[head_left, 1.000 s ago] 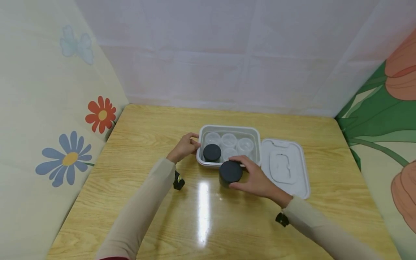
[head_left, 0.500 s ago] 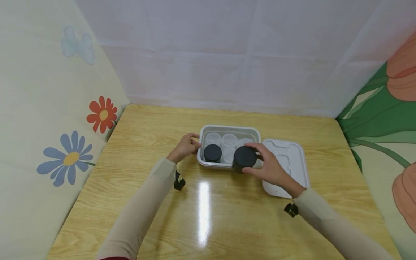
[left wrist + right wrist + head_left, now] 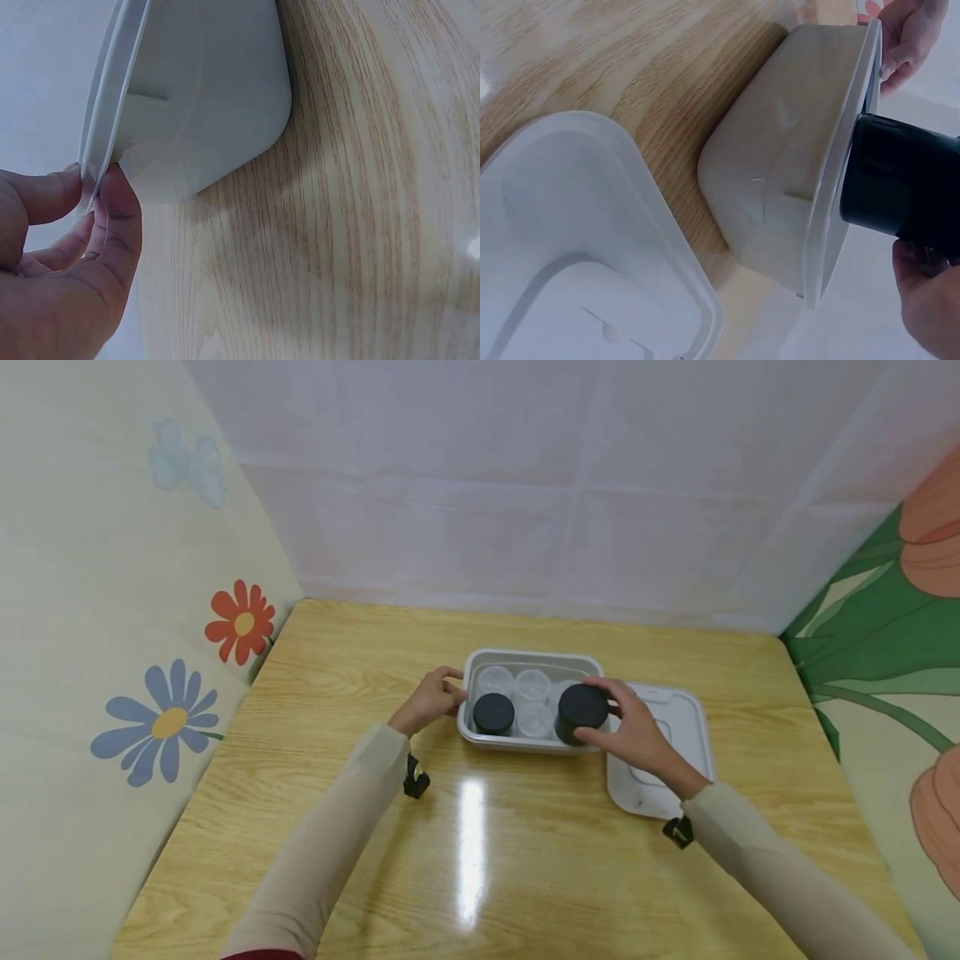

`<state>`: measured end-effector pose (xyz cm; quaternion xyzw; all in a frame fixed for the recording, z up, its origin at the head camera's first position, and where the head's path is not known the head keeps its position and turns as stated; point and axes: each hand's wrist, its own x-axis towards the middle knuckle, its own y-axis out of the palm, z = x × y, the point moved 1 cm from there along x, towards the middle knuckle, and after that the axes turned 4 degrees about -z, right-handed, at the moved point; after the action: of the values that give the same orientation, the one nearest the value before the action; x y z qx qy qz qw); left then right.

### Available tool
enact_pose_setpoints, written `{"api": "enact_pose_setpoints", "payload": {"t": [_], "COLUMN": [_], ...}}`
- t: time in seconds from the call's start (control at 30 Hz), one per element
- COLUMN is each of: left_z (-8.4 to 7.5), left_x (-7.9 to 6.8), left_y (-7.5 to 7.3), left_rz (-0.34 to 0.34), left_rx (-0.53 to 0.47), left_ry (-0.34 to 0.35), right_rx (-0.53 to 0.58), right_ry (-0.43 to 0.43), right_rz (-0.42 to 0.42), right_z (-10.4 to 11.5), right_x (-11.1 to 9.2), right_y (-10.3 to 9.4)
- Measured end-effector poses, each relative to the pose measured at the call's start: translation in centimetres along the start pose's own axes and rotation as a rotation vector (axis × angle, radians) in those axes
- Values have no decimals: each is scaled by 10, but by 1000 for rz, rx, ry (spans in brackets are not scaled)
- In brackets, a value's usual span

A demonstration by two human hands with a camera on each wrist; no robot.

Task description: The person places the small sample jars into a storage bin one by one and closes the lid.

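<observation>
A white plastic box (image 3: 529, 744) stands on the table, with several clear round containers (image 3: 533, 685) and one black-lidded jar (image 3: 493, 714) inside. At its left end my left hand (image 3: 429, 700) pinches the rim between thumb and fingers, as the left wrist view shows at the rim (image 3: 112, 97). My right hand (image 3: 633, 731) grips a second black jar (image 3: 582, 710) by its sides. This jar is over the box's front right corner; in the right wrist view its lower end is at the box opening, upright relative to the box.
The white box lid (image 3: 686, 727) lies flat on the wooden table (image 3: 360, 860), just right of the box and partly under my right forearm. A pale curtain (image 3: 450, 510) hangs behind the table's back edge. Printed cloths with flowers border both sides.
My right hand has carried the black jar right and away from me, from in front of the box to over its right end. My left hand keeps its place on the rim.
</observation>
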<state>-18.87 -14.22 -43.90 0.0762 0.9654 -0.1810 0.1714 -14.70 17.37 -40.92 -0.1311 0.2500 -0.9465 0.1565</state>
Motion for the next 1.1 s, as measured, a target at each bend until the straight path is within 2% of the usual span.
{"api": "enact_pose_setpoints", "payload": {"t": [0.23,0.7,1.1], "left_z": [0,0,1], "left_x": [0,0,2], "left_y": [1,1,1], "left_rz": [-2,1,6], "left_rx": [-2,0,1], "left_ry": [10,2,8], "right_rx": [-9,-21,-55], "right_ry": [36,130,106], "right_rz": [-16,-15,-52], "right_z": [-6,-25,-32], "right_x": [2,3,3], "right_y": [-2,7,15]}}
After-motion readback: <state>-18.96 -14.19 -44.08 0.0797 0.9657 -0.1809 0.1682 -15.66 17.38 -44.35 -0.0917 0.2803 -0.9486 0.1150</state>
